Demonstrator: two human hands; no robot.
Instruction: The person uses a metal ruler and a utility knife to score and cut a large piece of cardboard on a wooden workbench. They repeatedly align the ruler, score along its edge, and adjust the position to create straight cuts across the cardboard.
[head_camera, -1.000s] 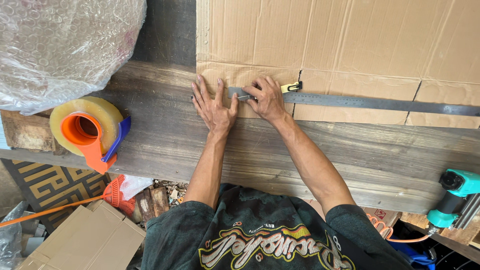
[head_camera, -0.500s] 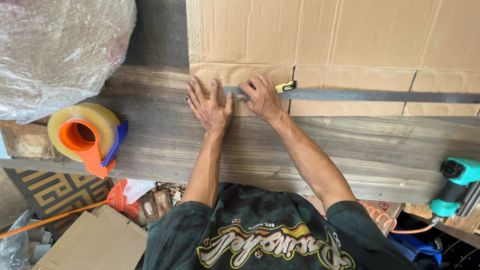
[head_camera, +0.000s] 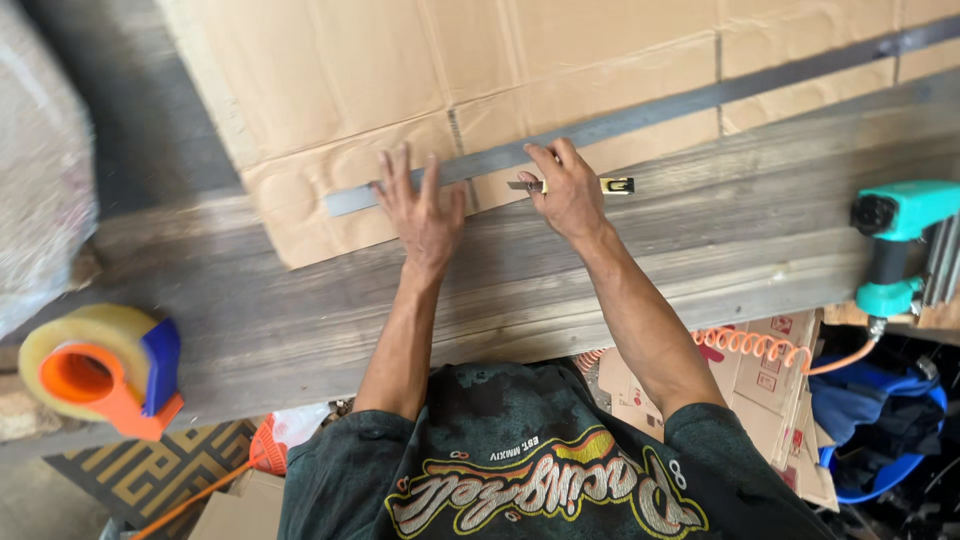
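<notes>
Now the wooden bench (head_camera: 600, 290) runs tilted across the view, the tape dispenser (head_camera: 100, 370) nearer its left edge than a second ago. Left hand (head_camera: 425, 215), fingers spread flat, presses the metal ruler (head_camera: 600, 128) onto the cardboard (head_camera: 400, 70). Right hand (head_camera: 570, 190), clamped on the yellow knife (head_camera: 600, 185), has drawn it rightward along the ruler's edge, so the cut looks under way.
</notes>
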